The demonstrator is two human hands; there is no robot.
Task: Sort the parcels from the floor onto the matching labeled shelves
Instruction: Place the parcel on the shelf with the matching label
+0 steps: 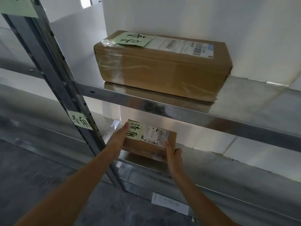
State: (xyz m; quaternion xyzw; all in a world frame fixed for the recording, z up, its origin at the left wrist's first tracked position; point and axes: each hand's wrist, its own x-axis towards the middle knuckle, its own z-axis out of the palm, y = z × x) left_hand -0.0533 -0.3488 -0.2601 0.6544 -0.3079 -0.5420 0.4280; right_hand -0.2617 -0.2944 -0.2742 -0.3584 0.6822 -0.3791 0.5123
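Both hands held a small cardboard box (150, 141) at the front of the lower metal shelf (228, 167). The left hand (119, 138) was pressed flat against the box's left end, thumb up by its top corner. The right hand (173, 152) gripped the near right corner, fingers on top and thumb against the side. Whether the box's underside was touching the shelf could not be told. A pale green note (134, 131) with handwritten characters lay on the box top, beside a white shipping label (157, 133). A matching green tag (79, 122) was stuck on the upright post (53, 75) just left of the hands. On the shelf above (179, 110) sat a larger taped carton (162, 66), with its own green note (134, 39) on top.
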